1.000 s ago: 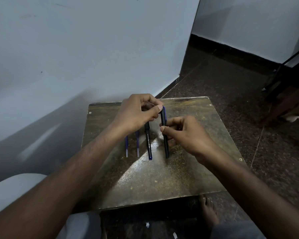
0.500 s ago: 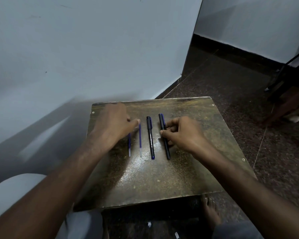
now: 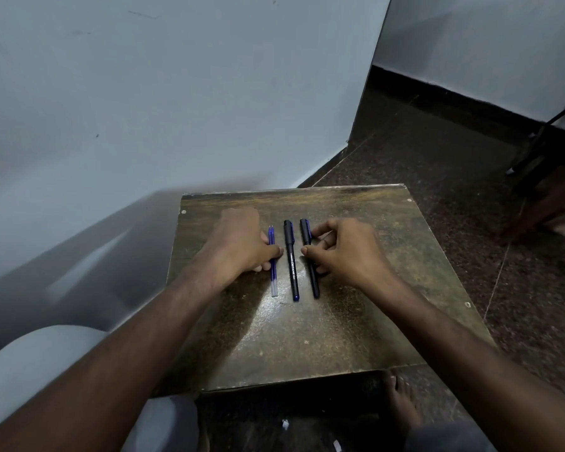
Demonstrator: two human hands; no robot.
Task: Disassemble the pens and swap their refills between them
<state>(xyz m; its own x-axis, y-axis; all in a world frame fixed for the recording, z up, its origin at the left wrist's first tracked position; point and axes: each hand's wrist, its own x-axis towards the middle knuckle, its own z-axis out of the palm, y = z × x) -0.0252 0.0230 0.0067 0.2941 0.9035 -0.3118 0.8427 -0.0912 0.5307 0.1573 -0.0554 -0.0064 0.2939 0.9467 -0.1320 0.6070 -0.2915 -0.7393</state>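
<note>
Resting on the table, the left hand pinched, seemingly, two refills lying lengthwise just right of its fingertips; the right hand loosely grasped the right pen, the left pen between.

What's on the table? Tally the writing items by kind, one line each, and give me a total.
Black pens: 2, one with white lettering and one beside the right hand
Blue refills: 2, lying side by side at the left hand
Total: 4 on the table
</note>
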